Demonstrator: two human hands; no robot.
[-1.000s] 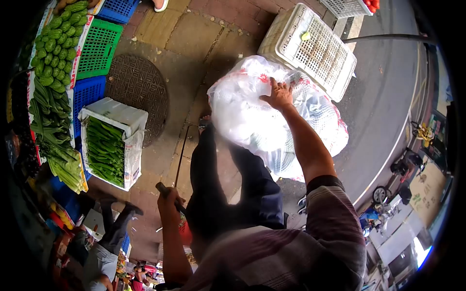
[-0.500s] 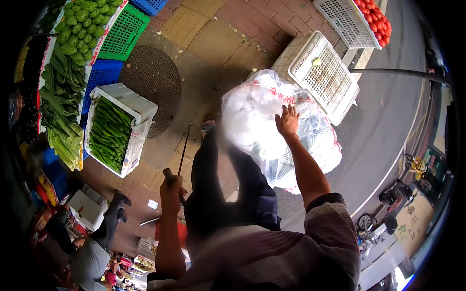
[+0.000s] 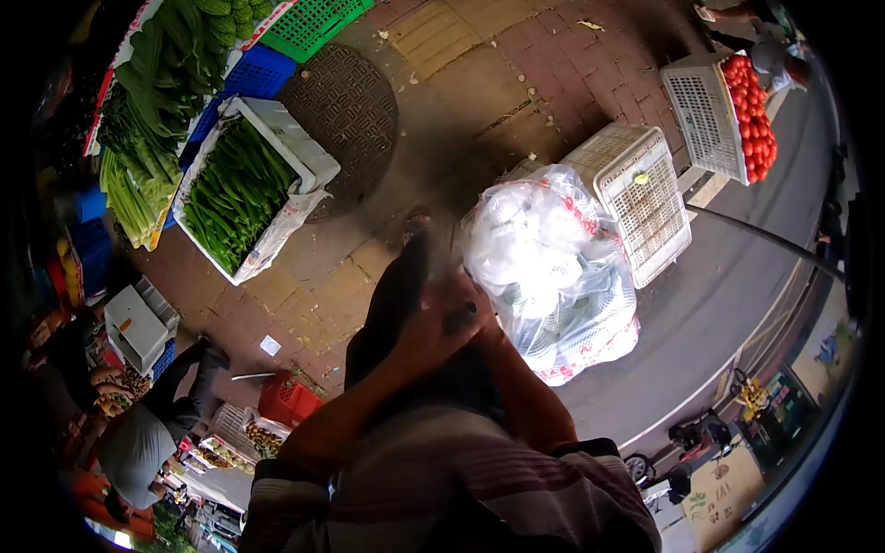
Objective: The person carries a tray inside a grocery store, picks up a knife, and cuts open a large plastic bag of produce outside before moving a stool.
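Note:
My left hand (image 3: pixel 430 326) is closed around the dark handle (image 3: pixel 459 318) of a thin stick, in front of my legs. Against it, my right hand (image 3: pixel 481 319) is closed at the same handle; its fingers are partly hidden and smeared by motion. Only a faint bit of the stick's thin shaft shows above the hands. Just right of them stands a bulky clear plastic bag (image 3: pixel 553 267) with red print, holding white, netted-looking contents.
White plastic crates (image 3: pixel 645 207) stand behind the bag, near a crate of tomatoes (image 3: pixel 751 120). At left are a foam box of green peppers (image 3: pixel 235 198) and celery (image 3: pixel 134 194). A manhole cover (image 3: pixel 341 120) lies in the pavement. A person in grey (image 3: pixel 138 452) is at lower left.
My right hand has left the plastic bag and come down to my left hand. The left hand has moved right and up with the stick. The view has shifted and turned.

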